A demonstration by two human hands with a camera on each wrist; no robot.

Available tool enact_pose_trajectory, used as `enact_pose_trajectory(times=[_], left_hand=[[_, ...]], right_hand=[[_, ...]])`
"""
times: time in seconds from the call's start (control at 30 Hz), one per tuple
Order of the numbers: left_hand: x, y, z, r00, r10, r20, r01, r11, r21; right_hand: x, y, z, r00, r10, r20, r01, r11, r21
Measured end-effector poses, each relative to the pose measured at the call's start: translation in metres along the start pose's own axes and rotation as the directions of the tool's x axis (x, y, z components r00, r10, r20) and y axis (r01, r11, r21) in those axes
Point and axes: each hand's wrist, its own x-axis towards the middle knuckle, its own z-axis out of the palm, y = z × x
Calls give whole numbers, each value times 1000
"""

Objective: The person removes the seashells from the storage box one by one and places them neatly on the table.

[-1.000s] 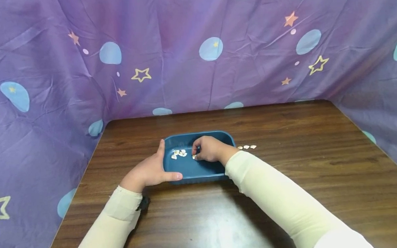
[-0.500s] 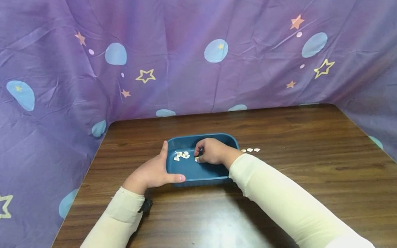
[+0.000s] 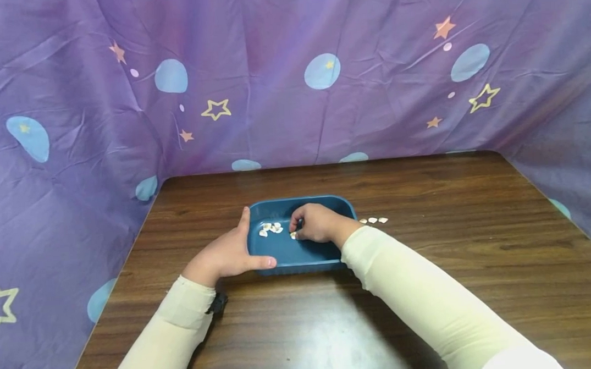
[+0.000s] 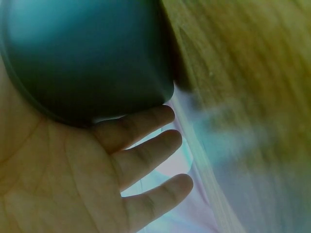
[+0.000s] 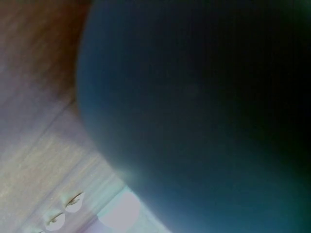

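A blue rectangular tray sits on the wooden table. My left hand is spread against its left end, thumb along the near rim. In the left wrist view, the straight fingers of that hand lie beside the tray's end. My right hand reaches inside the tray and pinches a small white shell near the tray floor. Several similar shells lie in a cluster at the left of the tray. The right wrist view shows mainly the dark tray wall, which hides the fingers.
To the right of the tray, 3 small white shells lie in a row on the wooden table. A purple curtain with stars and blue shapes hangs behind and at both sides.
The head view has shifted slightly. Both hands keep nearly the same places, the left at the tray's end and the right holding its shell inside.
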Motion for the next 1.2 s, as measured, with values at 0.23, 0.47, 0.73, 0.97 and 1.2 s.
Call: enact_pose_trajectory(times=[0.23, 0.47, 0.73, 0.97, 1.2], left_hand=[[2, 1, -2, 1000, -3, 6, 3, 1000, 14], [2, 0, -2, 1000, -5, 6, 5, 1000, 17], [1, -2, -1, 1000, -7, 1, 7, 1000, 13], [1, 0, -1, 1000, -9, 3, 9, 1000, 2], [3, 0, -1, 1000, -2, -1, 2, 1000, 23]], right_hand=[[0, -1, -1, 1000, 17, -14, -17, 1000, 6], [1, -1, -2, 1000, 8, 14, -9, 1000, 18], [1, -2, -1, 999, 39, 15, -39, 999, 23], [1, -1, -2, 1000, 11, 10, -11, 1000, -9], [0, 0, -2, 1000, 8, 28, -8, 1000, 23]])
